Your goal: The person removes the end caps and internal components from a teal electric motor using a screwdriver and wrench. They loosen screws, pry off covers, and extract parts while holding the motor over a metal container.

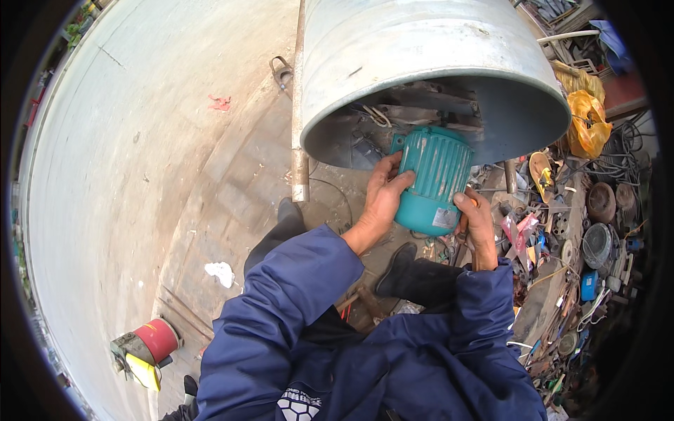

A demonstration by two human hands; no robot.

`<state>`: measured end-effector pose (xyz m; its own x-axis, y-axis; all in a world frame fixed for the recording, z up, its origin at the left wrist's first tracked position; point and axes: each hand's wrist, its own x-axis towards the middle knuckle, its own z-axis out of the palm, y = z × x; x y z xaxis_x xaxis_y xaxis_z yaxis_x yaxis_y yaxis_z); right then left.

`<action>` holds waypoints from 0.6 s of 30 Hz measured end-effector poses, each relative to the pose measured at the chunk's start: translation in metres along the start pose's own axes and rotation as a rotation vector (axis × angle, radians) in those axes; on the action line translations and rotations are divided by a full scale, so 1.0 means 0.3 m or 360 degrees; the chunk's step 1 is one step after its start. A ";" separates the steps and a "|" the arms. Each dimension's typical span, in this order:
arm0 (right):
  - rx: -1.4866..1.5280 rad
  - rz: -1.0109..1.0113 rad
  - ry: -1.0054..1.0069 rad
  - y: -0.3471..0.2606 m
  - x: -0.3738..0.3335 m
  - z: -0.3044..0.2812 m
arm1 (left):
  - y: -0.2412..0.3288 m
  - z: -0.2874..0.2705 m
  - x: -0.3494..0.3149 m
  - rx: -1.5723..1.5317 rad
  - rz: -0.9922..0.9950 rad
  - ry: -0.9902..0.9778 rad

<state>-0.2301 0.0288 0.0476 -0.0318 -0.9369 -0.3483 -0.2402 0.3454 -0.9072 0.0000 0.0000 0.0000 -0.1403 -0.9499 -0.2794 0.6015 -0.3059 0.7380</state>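
Teal electric motor (433,179) sits at the mouth of a large grey metal drum (421,63). Your left hand (382,193) and right hand (479,223) grip its sides, fingers wrapped around it. A pale rectangular label (445,218) marks its near end.

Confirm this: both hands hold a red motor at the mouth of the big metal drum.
Not quite: the motor is teal, not red, as the head view shows. The left hand and right hand do hold it at the mouth of the drum.
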 end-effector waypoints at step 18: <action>0.0254 0.0043 -0.0347 -0.078 0.116 -0.043 | 0.064 -0.019 0.008 0.0042 -0.0099 -0.0022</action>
<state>-0.2382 -0.0127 0.0597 0.1777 -0.8991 -0.4001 -0.0857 0.3908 -0.9165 0.0159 -0.0077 0.0100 -0.1879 -0.9297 -0.3167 0.5703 -0.3658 0.7355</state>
